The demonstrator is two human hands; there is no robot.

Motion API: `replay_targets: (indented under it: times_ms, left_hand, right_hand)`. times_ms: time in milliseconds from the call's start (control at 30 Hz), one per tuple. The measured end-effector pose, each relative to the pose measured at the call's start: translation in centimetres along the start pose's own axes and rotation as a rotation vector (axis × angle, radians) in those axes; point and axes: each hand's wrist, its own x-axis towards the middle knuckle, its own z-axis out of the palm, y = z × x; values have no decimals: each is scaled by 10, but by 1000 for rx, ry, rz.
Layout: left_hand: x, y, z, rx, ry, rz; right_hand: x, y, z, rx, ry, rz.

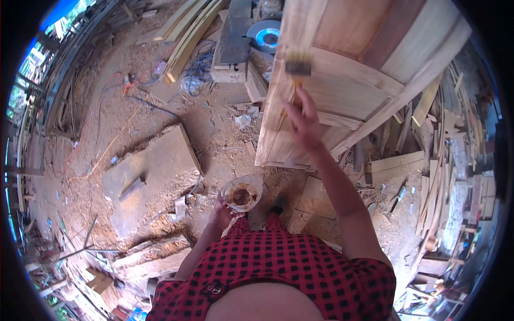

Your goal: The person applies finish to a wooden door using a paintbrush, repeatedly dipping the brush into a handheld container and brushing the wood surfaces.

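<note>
A view looking down from a person's head in a cluttered woodworking yard; the right hand (304, 120) is raised out in front, closed around the thin handle of a paintbrush (297, 67), whose pale bristles rest against a large wooden door panel (348, 80) leaning upright ahead; the right arm is stretched nearly straight, wrist bent slightly upward; the left hand (222, 214) is held low and close to the body, fingers curled under a small clear bowl (242, 193) holding a brown paste or stain, elbow bent, forearm coming up from a red and black checked shirt (278, 262).

The brush looks light and stiff in the handle, soft at the bristles, best gripped along the handle near the ferrule; the bowl seems thin, light and easily tipped, so it likely wants support from beneath and a level hold, as the contents could slop.

The sawdust-covered floor (134, 123) carries a flat slab (155, 171), stacked planks (187, 37) and offcuts (455, 176); a round saw blade (266, 36) lies beyond the door.
</note>
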Motion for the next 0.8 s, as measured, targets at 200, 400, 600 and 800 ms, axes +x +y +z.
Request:
replay_targets:
  times_ms: [200, 400, 600, 800]
  left_hand:
    - [-18, -3, -5, 59, 172, 55]
    - [-24, -9, -8, 26, 220, 30]
    - [-24, -15, -14, 24, 201, 22]
    - [-27, -9, -27, 11, 143, 22]
  right_hand:
    - [-134, 10, 65, 112, -314, 147]
    - [-204, 21, 105, 140, -451, 218]
    - [-201, 34, 109, 264, -510, 518]
    - [-92, 12, 28, 323, -245, 448]
